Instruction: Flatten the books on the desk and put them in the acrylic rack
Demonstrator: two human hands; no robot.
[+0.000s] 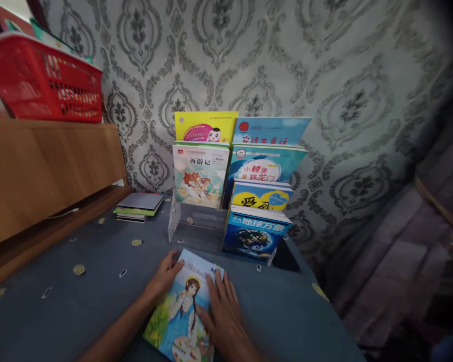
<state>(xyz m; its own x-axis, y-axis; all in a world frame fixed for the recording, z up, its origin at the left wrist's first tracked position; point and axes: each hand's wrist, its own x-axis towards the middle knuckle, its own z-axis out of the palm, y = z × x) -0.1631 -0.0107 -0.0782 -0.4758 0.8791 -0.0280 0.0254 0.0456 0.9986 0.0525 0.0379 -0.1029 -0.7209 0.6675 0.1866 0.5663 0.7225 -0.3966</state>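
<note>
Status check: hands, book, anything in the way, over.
Left hand at left edge of book, right hand spread on its cover. Book face-up on dark cloth. Clear rack beyond; only hands overlap the cover.

The cloth (109, 251) (blue-grey) bears stacked books (139, 205), a rack (174, 220).

forearms (123, 319) — bare | left hand (166, 274), right hand (225, 312) — bare | fingers (221, 288) slender

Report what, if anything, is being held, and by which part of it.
The nearest book: the left grip is at its upper left edge, thumb on top; the right grip lies over its right side. Whether either clasps it cannot be told.
</note>
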